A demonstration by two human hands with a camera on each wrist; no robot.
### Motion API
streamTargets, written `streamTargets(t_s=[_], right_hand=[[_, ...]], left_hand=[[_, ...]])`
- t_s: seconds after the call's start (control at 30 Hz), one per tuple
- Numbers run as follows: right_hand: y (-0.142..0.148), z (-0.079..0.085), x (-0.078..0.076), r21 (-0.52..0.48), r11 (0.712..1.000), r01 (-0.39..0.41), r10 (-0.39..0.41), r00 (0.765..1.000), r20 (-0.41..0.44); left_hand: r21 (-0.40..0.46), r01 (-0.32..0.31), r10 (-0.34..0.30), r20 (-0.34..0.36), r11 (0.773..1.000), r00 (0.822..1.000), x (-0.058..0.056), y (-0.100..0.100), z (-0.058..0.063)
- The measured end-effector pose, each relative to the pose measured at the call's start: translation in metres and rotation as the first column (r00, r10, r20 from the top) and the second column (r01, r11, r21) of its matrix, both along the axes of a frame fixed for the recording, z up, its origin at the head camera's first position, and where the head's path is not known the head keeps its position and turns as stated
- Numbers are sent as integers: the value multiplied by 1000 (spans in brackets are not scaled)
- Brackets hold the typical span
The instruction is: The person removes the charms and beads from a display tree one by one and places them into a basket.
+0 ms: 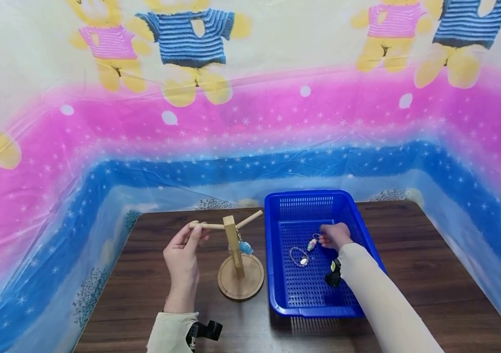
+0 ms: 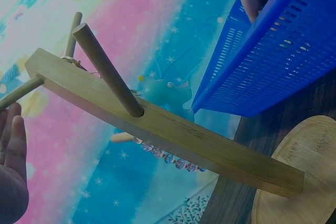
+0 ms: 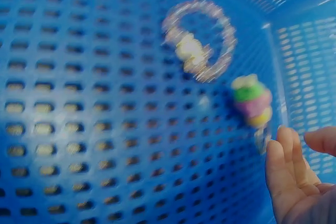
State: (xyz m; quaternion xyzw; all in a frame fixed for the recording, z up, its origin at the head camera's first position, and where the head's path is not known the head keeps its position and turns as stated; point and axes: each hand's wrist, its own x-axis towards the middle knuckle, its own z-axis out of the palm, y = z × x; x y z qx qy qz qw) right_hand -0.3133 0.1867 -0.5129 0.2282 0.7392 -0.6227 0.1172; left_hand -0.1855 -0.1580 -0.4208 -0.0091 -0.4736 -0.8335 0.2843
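Note:
The left hand (image 1: 183, 260) pinches the end of one peg on a wooden rack (image 1: 234, 245) with a round base. A blue figure charm (image 1: 245, 247) hangs on the rack. In the left wrist view a bracelet of clear pinkish beads (image 2: 168, 158) shows below the post. Inside a blue basket (image 1: 277, 294), the right hand (image 1: 335, 236) reaches down with its fingertips at the ring of a pastel keychain (image 1: 312, 244); the right wrist view shows its thumb apart from the fingers. A beaded bracelet (image 3: 229, 38) with a pale charm lies beside the keychain on the basket floor.
The basket stands right of the rack on a dark wood table (image 1: 418, 274). Its raised walls surround the right hand. Behind the table hangs a printed cloth (image 1: 241, 166) with bears. Other rack pegs (image 1: 250, 218) stick out towards the basket.

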Motion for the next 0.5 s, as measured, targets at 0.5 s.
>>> streamTargets(t_s=[0.5], right_hand=[[-26, 47, 11, 27, 967, -252, 254, 965, -68]], left_hand=[[-31, -37, 38, 14, 999, 999, 6, 4, 1]])
